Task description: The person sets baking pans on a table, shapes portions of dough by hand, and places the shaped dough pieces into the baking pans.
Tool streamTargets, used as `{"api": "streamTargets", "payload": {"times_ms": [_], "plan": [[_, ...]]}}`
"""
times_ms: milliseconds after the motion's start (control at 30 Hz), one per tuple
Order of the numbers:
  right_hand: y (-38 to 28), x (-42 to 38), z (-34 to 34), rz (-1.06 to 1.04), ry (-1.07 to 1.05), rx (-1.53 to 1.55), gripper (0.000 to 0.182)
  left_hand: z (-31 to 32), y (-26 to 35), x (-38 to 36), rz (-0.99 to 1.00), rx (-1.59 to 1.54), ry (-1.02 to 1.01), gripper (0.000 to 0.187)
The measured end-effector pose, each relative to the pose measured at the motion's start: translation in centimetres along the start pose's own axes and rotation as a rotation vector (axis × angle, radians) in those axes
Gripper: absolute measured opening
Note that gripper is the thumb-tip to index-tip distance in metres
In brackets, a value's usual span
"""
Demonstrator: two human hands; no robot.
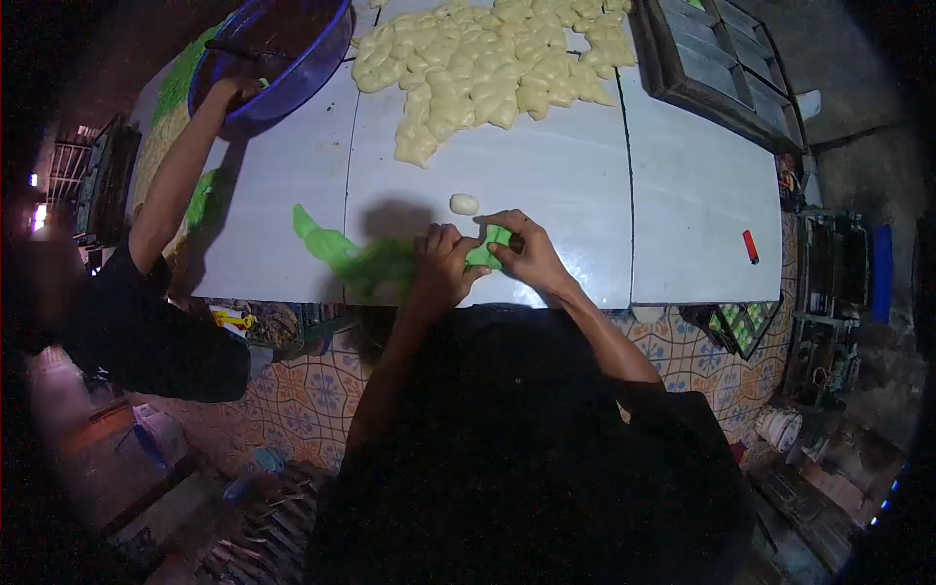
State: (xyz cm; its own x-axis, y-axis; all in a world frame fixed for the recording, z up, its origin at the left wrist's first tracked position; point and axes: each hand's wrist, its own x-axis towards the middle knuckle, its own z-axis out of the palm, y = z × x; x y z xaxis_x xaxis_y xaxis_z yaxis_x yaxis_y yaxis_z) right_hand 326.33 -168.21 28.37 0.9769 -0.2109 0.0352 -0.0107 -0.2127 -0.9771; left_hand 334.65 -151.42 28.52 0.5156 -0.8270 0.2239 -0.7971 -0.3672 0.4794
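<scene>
Near the front edge of the table, my right hand (529,253) pinches a small flat piece of green dough (485,253) between thumb and fingers. My left hand (445,261) has its fingers curled and meets the left side of the same piece. Just beyond my hands sits a small pale dough ball (464,204). To the left of my left hand, a longer strip of green dough (334,249) lies on the table, partly in shadow.
Many pale dough pieces (468,68) cover the back of the white table (575,175). At back right stands a compartmented tray (717,58); a red lighter (750,247) lies at right. On the left, another person's arm (180,175) reaches into a blue basin (317,63).
</scene>
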Motion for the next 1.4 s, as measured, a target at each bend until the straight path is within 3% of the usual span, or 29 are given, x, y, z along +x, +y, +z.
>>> {"api": "streamTargets", "payload": {"times_ms": [133, 200, 267, 333, 400, 467, 500, 533, 600, 667, 733, 767, 800, 867, 900, 933, 967, 1000, 1033, 1067, 1133, 1200, 1267, 1333, 1400], "plan": [[-0.9, -0.6, -1.4, 0.105, -0.191, -0.030, 0.040, 0.5, -2.7, -0.5, -0.019, -0.059, -0.150, 0.026], [-1.4, -0.9, -1.2, -0.021, -0.263, -0.202, 0.047, 1.4, -3.0, -0.3, -0.012, -0.191, -0.072, 0.022], [0.0, -1.2, -1.0, -0.098, -0.303, -0.283, 0.037, 1.1, -2.2, -0.2, -0.016, -0.160, -0.094, 0.018], [-0.5, -1.8, -2.7, 0.004, -0.333, -0.323, 0.029, 1.0, -1.5, -0.1, 0.071, 0.004, -0.046, 0.015], [-2.0, -2.8, -5.9, 0.078, -0.372, -0.414, 0.024, 1.1, -0.3, -0.4, -0.016, 0.097, -0.079, 0.012], [-3.2, -4.0, -9.2, 0.140, -0.344, -0.421, 0.020, 2.0, -0.4, -0.4, -0.060, -0.015, -0.057, 0.010], [-3.2, -4.9, -10.8, 0.116, -0.251, -0.506, 0.017, 1.6, -0.2, 0.0, 0.019, 0.074, -0.018, 0.011], [-1.5, -6.0, -13.1, 0.294, -0.214, -0.480, 0.015, 1.5, -0.1, 0.0, 0.021, 0.072, -0.019, 0.011], [-6.8, -6.6, -15.6, 0.310, -0.165, -0.433, 0.019, 1.2, -0.1, 0.2, -0.061, -0.074, -0.011, 0.015], [-2.6, -8.2, -19.8, 0.255, -0.153, -0.130, 0.032, 0.6, -0.4, 0.5, -0.068, -0.160, -0.028, 0.018], [0.5, -9.0, -20.4, 0.303, 0.155, 0.233, 0.048, -0.4, -0.1, 0.7, -0.073, -0.245, -0.043, 0.021], [2.5, -8.3, -20.4, 0.259, 0.193, -0.154, 0.059, -1.2, 0.3, 0.7, -0.059, -0.211, -0.007, 0.024], [0.0, -7.9, -18.1, 0.339, 0.222, -0.856, 0.060, -1.7, 0.5, 0.6, -0.048, -0.174, 0.032, 0.027], [-0.5, -7.4, -15.0, 0.307, 0.446, -1.225, 0.057, -1.3, -0.5, -0.2, -0.118, -0.220, 0.148, 0.029], [0.2, -7.1, -13.2, 0.195, 0.685, -0.801, 0.051, -1.4, -1.0, -0.5, -0.185, -0.268, 0.260, 0.032], [-1.0, -6.3, -10.8, 0.099, 0.714, -0.694, 0.042, -1.9, -1.4, -0.8, -0.196, -0.262, 0.265, 0.032], [0.2, -5.7, -8.6, -0.131, 0.543, -0.923, 0.037, -2.5, -1.9, -1.0, -0.169, -0.239, 0.235, 0.032], [-2.5, -4.9, -5.7, -0.097, 0.252, -0.800, 0.036, -2.9, -2.2, -1.2, -0.140, -0.216, 0.202, 0.032], [-2.1, -4.1, -2.7, -0.132, 0.107, -0.703, 0.035, -2.3, -2.6, -1.8, -0.325, -0.400, 0.067, 0.033], [-1.4, -3.5, -0.2, -0.163, -0.035, -0.606, 0.034, -2.4, -2.5, -2.1, -0.329, -0.395, 0.066, 0.033], [-1.2, -2.4, 2.9, -0.312, 0.000, -0.770, 0.025, -2.3, -1.6, -2.2, 0.024, -0.165, -0.105, 0.035], [-0.2, -2.4, 3.5, -0.265, -0.016, -0.586, 0.022, -2.0, -0.8, -3.0, -0.032, -0.110, -0.150, 0.040], [0.1, -3.1, 2.9, -0.216, -0.036, -0.405, 0.020, -1.1, -1.2, -3.7, 0.051, 0.171, -0.148, 0.043], [-3.1, -4.9, -0.2, 0.127, -0.050, -0.115, 0.019, -1.3, -1.0, -3.6, 0.033, 0.214, -0.193, 0.044], [-3.7, -6.3, -3.5, 0.041, 0.119, 0.110, 0.018, -0.8, -0.8, -3.5, -0.078, 0.181, -0.151, 0.043]]}}
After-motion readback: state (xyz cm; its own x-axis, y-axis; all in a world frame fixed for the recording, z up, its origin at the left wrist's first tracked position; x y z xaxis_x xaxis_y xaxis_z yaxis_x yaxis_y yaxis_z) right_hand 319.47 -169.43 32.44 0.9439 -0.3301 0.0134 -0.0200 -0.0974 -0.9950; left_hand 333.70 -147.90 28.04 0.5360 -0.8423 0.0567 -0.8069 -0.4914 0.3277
